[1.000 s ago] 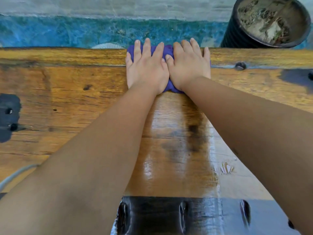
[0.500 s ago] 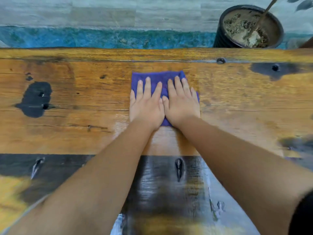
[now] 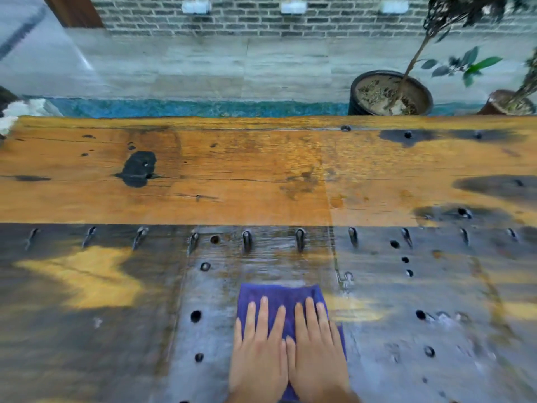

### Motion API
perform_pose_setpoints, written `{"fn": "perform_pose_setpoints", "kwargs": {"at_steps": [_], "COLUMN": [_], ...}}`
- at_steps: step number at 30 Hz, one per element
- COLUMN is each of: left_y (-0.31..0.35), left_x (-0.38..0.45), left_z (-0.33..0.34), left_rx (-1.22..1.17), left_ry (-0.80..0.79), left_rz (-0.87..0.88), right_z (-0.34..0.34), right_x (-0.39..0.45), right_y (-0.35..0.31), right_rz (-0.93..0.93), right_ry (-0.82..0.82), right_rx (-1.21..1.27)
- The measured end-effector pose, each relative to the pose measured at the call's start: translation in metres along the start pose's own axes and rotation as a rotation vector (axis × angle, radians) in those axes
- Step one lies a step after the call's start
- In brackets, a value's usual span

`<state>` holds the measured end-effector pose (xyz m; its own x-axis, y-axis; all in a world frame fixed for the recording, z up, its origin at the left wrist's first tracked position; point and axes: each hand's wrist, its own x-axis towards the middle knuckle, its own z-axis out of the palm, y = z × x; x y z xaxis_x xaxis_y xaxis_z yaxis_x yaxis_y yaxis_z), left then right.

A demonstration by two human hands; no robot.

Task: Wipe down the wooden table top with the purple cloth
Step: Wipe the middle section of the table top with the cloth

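The purple cloth (image 3: 280, 295) lies flat on the dark near part of the wooden table top (image 3: 232, 175). My left hand (image 3: 260, 350) and my right hand (image 3: 315, 350) press down on it side by side, palms flat, fingers stretched forward and touching at the thumbs. The cloth's far edge shows beyond my fingertips; its near part is hidden under my hands. A wet, shiny streak runs across the wood ahead of the cloth.
The near dark plank has round holes (image 3: 195, 316) and a row of metal staples (image 3: 246, 241). Beyond the far edge stand a black plant pot (image 3: 390, 94) and a second pot (image 3: 508, 104) on a blue strip of floor, before a brick wall.
Both hands have drawn the cloth from the table's far edge back across the orange wood onto the dark near plank. The view has lifted and shows much more of the table.
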<state>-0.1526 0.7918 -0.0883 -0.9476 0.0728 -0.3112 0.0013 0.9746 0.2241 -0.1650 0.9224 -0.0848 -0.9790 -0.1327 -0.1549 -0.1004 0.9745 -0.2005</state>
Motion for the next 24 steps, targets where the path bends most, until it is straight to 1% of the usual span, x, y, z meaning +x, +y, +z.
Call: {"fn": "perform_pose_setpoints", "kwargs": {"at_steps": [2,3,4,5,7,8,10,12,14,16,19,20,21,24], "left_y": [-0.002,-0.005,-0.001,0.005,0.025,0.038,0.059,0.066,0.06,0.057,0.07,0.069,0.065,0.032], "left_x": [-0.045,-0.069,-0.087,-0.099,-0.096,-0.091,-0.081,-0.077,-0.079,-0.08,-0.078,-0.08,-0.084,-0.102], "left_z": [0.021,0.029,0.035,0.042,0.066,0.081,0.103,0.115,0.113,0.113,0.103,0.096,0.085,0.045], "left_rx": [-0.007,-0.018,-0.043,-0.068,-0.039,-0.016,0.01,0.012,0.006,0.024,0.017,0.024,0.026,0.002], "left_ry": [0.11,0.146,0.149,0.081,-0.129,-0.131,-0.214,-0.214,-0.221,-0.192,-0.249,-0.245,-0.209,0.093], "left_rz": [0.035,0.053,0.047,0.016,-0.064,-0.128,-0.187,-0.176,-0.191,-0.172,-0.176,-0.171,-0.165,-0.076], "right_z": [0.012,0.016,0.018,0.016,0.015,0.013,0.009,0.005,0.005,0.004,-0.001,-0.004,-0.008,-0.016], "right_x": [-0.047,-0.068,-0.084,-0.097,-0.105,-0.105,-0.102,-0.099,-0.1,-0.102,-0.105,-0.107,-0.109,-0.112], "right_y": [0.002,0.002,0.002,0.001,-0.002,-0.002,-0.005,-0.007,-0.009,-0.009,-0.008,-0.008,-0.009,-0.01], "right_rz": [-0.028,-0.06,-0.086,-0.095,-0.084,-0.067,-0.044,-0.031,-0.042,-0.036,-0.007,0.005,0.019,0.06], "right_ry": [0.026,0.043,0.043,0.023,0.034,0.053,0.071,0.062,0.059,0.042,-0.033,-0.073,-0.112,-0.178], "right_rx": [-0.013,-0.02,-0.028,-0.018,0.015,0.014,0.02,0.037,0.041,0.028,0.0,-0.01,-0.016,-0.008]}}
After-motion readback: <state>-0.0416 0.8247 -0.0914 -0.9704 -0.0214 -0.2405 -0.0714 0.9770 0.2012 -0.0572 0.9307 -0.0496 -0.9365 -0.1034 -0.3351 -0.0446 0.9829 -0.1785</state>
